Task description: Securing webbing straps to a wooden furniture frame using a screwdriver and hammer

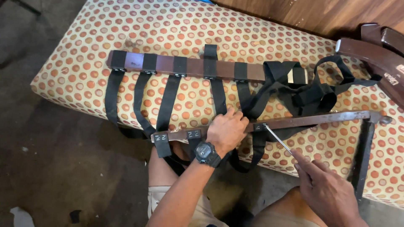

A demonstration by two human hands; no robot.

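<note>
Bare knees and beige shorts (168, 197) sit lowest in the head view, closest to the lens, above a dark grey concrete floor (63, 159).

Left hand (226, 129), with a black digital wristwatch (206, 153) on the wrist: palm down on the near dark brown wooden frame rail (311, 120), fingers curled together over its top edge, pressing it in place. That rail runs from about mid-frame to the right edge of the cushion, where it joins a dark upright leg (362, 155).

Black woven webbing straps (168, 98): stapled at intervals to a far dark brown wooden rail (189, 66) and looping down to the near rail. Left-side straps lie flat and parallel; to the right they bunch into a tangled heap (307, 90).

Right hand (326, 191): fingers closed around the handle of a slim metal-shafted screwdriver (277, 138), index finger stretched along it. The handle itself is hidden in the grip. The tip touches the near rail at a stapled strap end, just beside the left hand.

Everything rests on a cream upholstered cushion with orange and brown dots (84, 71), which carries both rails and the straps.

Far right: curved dark brown wooden chair parts (374, 54) lean over the cushion's edge. A wooden plank wall (315, 12) runs behind.
</note>
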